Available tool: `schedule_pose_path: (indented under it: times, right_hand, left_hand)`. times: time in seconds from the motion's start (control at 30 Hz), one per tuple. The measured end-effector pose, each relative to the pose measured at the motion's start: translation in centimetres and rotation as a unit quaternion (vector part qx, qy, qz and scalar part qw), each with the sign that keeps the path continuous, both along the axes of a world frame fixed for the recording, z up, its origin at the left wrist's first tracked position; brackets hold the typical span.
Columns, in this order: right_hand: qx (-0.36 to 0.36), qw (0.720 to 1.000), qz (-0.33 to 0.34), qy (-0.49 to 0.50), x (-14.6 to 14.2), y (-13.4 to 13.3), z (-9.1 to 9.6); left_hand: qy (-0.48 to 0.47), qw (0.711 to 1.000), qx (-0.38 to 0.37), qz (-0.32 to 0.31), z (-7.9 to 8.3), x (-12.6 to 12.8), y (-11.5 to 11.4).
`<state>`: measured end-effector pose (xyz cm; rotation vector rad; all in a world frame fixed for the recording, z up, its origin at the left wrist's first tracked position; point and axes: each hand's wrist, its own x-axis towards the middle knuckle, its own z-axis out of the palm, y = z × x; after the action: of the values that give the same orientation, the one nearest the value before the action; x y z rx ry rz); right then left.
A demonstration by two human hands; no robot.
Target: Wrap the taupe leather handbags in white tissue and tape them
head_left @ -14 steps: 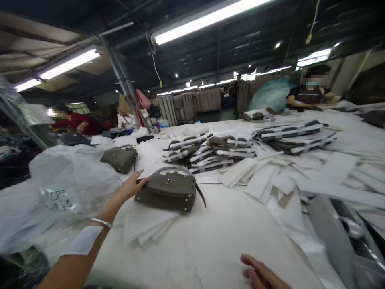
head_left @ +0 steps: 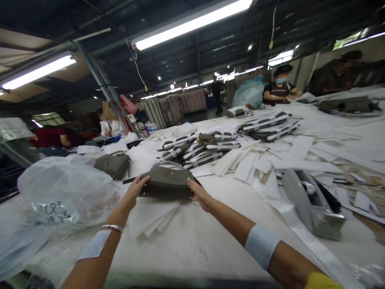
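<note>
An olive-grey handbag (head_left: pixel 168 182) with small gold fittings is held between my two hands over the pale table (head_left: pixel 192 245). My left hand (head_left: pixel 137 189) grips its left end, the thumb along the top edge. At its right end my right hand (head_left: pixel 199 193) is closed with the thumb on the near face; the other fingers are mostly hidden. Just below the bag lie fanned white sheets (head_left: pixel 153 220). A second olive-grey handbag (head_left: pixel 113 165) rests to the left, behind a clear plastic bag (head_left: pixel 69 192) with handwriting on it.
Wrapped straps (head_left: pixel 207 146) are heaped behind the handbag, with another pile (head_left: pixel 267 126) to the right. White strips (head_left: pixel 258 160) cover the table's right side, near a grey tape dispenser (head_left: pixel 313 204). Across the table a person (head_left: pixel 279 90) works, wearing a mask.
My right hand has come up from the lower right and taken hold of the handbag's right end. The handbag has turned and tilted. The view has swung to the right.
</note>
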<state>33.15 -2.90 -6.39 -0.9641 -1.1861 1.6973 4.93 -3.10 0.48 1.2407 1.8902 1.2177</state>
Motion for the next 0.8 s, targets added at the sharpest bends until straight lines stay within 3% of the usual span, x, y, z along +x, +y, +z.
schedule_pose_path:
  times: [0.13,0.27,0.33,0.4,0.47,0.53,0.6,0.67,0.8]
  right_hand:
    - [0.004,0.999,-0.041,0.015,1.4,-1.8,0.9]
    - [0.100,0.990,-0.099,-0.001,5.6,-6.5,2.8]
    - [0.162,0.976,-0.129,-0.064,8.6,-9.7,3.3]
    - [0.211,0.953,-0.154,-0.151,12.1,-12.9,3.2]
    - [0.267,0.902,-0.211,-0.267,15.5,-15.8,2.6]
    - [0.330,0.811,-0.277,-0.395,18.2,-17.8,1.8]
    - [0.396,0.721,-0.282,-0.494,19.8,-18.9,1.1]
    - [0.458,0.665,-0.207,-0.552,20.2,-19.2,0.5]
    - [0.516,0.622,-0.006,-0.589,19.0,-17.9,0.1]
  left_hand:
    - [-0.024,0.996,0.087,-0.028,1.6,3.4,-1.7]
    - [-0.049,0.985,0.159,-0.051,3.3,7.2,-6.0]
    - [-0.077,0.978,0.184,-0.065,3.4,8.8,-8.9]
    - [-0.110,0.974,0.182,-0.084,2.3,9.9,-11.9]
    - [-0.117,0.977,0.150,-0.096,0.3,10.6,-14.5]
    - [-0.064,0.984,0.143,-0.082,-1.9,11.0,-16.4]
    - [0.061,0.979,0.174,-0.082,-3.6,11.5,-17.7]
    - [0.204,0.946,0.207,-0.141,-4.5,12.5,-18.4]
    - [0.397,0.829,0.202,-0.338,-5.1,15.7,-18.2]
